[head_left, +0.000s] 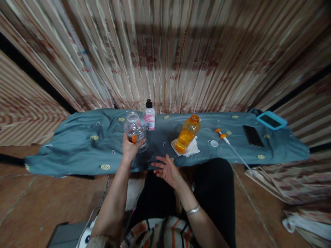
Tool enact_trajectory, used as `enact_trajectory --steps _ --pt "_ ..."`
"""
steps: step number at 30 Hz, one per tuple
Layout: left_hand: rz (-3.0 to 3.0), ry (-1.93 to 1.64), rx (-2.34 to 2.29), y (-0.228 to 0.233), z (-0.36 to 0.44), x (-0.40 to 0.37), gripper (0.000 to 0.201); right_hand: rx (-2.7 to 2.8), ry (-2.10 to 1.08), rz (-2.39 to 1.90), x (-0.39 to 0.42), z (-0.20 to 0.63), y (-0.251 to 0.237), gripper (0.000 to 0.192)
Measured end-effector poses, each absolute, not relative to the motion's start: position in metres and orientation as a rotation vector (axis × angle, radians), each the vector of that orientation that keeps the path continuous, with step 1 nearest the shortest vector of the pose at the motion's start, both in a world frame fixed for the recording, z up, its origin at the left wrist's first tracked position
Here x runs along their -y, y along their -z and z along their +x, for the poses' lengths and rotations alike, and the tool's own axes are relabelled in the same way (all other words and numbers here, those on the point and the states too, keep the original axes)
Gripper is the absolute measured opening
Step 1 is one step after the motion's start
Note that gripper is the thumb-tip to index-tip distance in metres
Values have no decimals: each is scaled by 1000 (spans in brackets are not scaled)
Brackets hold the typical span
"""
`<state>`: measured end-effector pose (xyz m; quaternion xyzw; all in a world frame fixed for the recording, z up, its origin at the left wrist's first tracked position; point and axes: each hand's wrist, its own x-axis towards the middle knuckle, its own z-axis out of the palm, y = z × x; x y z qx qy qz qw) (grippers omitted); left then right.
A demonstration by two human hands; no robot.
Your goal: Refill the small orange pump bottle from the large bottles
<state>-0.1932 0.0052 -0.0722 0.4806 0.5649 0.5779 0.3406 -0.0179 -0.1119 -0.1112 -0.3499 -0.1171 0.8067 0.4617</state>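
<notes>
Counting from the middle outward, we have one clear container (134, 127) in our left hand (130, 148), its fingers and thumb wrapped around the lower part; whether its base touches the bench (77, 144), we cannot tell. Our right hand (168, 172) holds nothing, its fingers spread just off the near edge, so the container lies ahead and to the left of it, well apart.

Just behind the container we see one small bottle with a black cap (149, 119) and a pink label. To the right we count one orange bottle (188, 134), resting over one crumpled white sheet (194, 148). Farther right come one small white disc (213, 143), one orange-headed pump (222, 136) whose tube reaches past the near edge, one dark phone (253, 136) and one blue-framed device (271, 120) near the end.
</notes>
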Motion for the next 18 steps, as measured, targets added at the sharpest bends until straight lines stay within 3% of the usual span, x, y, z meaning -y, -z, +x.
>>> enact_trajectory --steps 9,18 --pt "1066 -1481 -1287 59 -176 23 63 242 -1942 -833 115 -14 113 46" --pt "943 -1297 -1019 44 -138 66 51 271 -1908 -568 125 -6 93 66"
